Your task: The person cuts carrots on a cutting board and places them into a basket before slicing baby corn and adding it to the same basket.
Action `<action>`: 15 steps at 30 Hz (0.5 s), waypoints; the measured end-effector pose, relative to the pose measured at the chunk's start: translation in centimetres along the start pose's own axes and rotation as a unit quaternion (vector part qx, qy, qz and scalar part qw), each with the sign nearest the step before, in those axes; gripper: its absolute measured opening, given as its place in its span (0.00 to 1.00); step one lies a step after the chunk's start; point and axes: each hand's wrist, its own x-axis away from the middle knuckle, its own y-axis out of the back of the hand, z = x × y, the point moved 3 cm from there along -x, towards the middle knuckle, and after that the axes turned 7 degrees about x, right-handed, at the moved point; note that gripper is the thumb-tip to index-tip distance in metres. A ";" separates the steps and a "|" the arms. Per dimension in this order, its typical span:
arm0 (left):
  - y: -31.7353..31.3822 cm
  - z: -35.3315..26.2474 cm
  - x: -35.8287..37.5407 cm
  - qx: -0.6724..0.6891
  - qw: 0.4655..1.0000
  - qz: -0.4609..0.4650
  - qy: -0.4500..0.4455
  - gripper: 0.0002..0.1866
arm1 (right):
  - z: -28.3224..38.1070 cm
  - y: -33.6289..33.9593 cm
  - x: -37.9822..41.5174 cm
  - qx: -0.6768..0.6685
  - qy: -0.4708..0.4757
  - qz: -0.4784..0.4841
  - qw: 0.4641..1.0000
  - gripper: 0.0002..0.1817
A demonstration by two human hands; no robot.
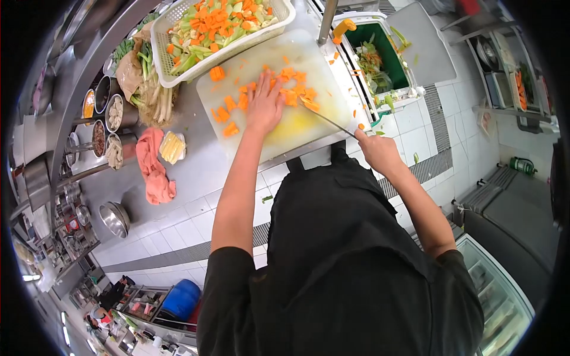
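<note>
My left hand (265, 108) lies over orange carrot pieces on the white cutting board (309, 50), its fingers stretched out and slightly apart. More carrot pieces (223, 114) are scattered on both sides of it, and a larger carrot chunk (217, 73) sits near the board's upper left. In my right hand (379, 152) is the handle of a kitchen knife (328, 120). The blade slants up and left across the board's edge, its tip at the carrot pieces right of my left hand. A yellow stain marks the board's near part.
A white plastic basket (228, 50) of cut carrot and green vegetable stands beyond the board. Right of it, a green-lined bin (389, 50) holds scraps, with an orange-handled tool (343, 29) nearby. To the left are a pink cloth (155, 169), baby corn (173, 148), leeks (157, 98) and metal pots (122, 113).
</note>
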 end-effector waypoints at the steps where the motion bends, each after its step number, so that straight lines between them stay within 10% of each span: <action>1: 0.4 0.2 0.1 -0.002 1.000 0.000 -0.003 0.29 | 0.0 0.3 0.1 0.003 0.001 0.004 1.000 0.09; 7: 3.2 0.8 3.7 -0.017 0.994 0.068 -0.089 0.27 | 0.3 0.3 2.1 0.027 0.010 0.022 0.999 0.07; 11: 7.3 5.9 0.7 0.028 0.956 -0.277 0.090 0.27 | 0.7 1.6 2.9 0.020 0.023 0.028 0.999 0.12; 15: 8.4 8.2 -2.4 0.054 0.927 -0.315 0.195 0.35 | 1.1 0.8 1.9 0.017 0.025 0.027 0.999 0.10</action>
